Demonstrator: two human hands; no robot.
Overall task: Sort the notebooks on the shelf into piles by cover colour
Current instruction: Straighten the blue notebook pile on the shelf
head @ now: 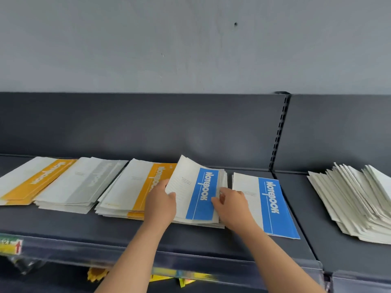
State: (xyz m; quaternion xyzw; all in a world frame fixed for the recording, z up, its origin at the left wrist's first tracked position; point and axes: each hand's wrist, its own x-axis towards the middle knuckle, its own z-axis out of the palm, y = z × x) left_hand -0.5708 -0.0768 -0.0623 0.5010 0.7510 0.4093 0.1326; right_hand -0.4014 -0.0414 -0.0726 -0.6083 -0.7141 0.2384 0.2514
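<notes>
A blue-banded notebook (197,191) tops the middle pile on the dark shelf (190,237), its far left corner lifted. My left hand (161,203) grips its left edge, thumb on the cover. My right hand (231,206) pinches its right edge, fingers curled against the pile's side. To the right lies another blue notebook (268,206) on a thin pile. Left of my hands sit an orange-banded pile (135,187), a grey-banded pile (82,180) and a second orange pile (31,178).
A fanned, untidy heap of white-backed notebooks (359,199) lies on the neighbouring shelf section at the right. A slotted upright (279,132) divides the dark back panel. A price label (10,246) sits on the shelf's front rail, with yellow packaging (97,273) below.
</notes>
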